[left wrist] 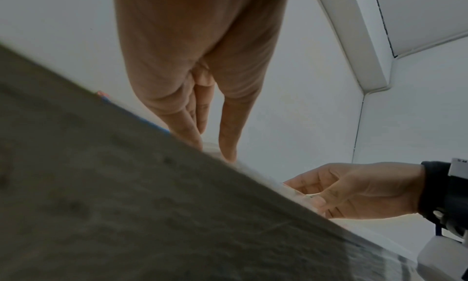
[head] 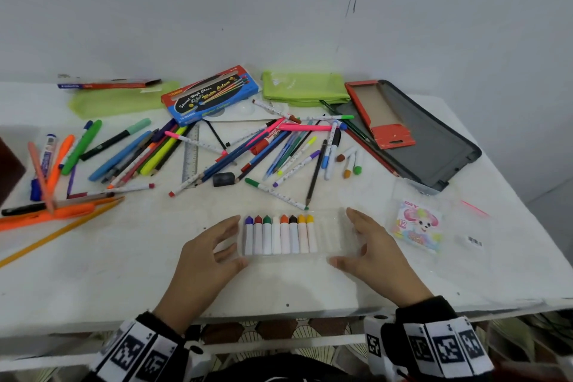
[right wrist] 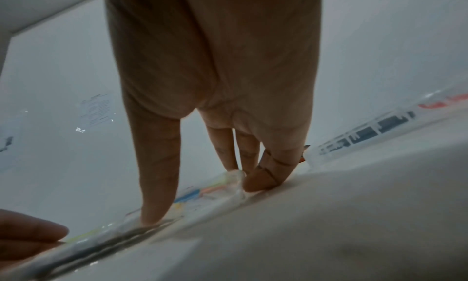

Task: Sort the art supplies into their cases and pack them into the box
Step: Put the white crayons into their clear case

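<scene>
A clear plastic tray (head: 328, 236) lies flat near the table's front edge, with several white crayons (head: 280, 237) with coloured tips lined up in its left part. Its right slots hold nothing. My left hand (head: 235, 242) holds the tray's left end between thumb and fingers. My right hand (head: 342, 237) holds the right end the same way. In the right wrist view my right hand (right wrist: 200, 201) has thumb and fingertips down on the clear tray (right wrist: 217, 187). The left wrist view shows the left hand (left wrist: 215, 149) at the table surface and the right hand (left wrist: 354, 191) opposite.
Loose pens, markers and pencils (head: 217, 149) cover the middle and left of the table. Three stray crayons (head: 350, 161) lie behind the tray. At the back are a blue watercolour box (head: 210, 96), green pouches (head: 305, 88) and an open grey case (head: 428, 139). A clear labelled bag (head: 417, 225) lies right.
</scene>
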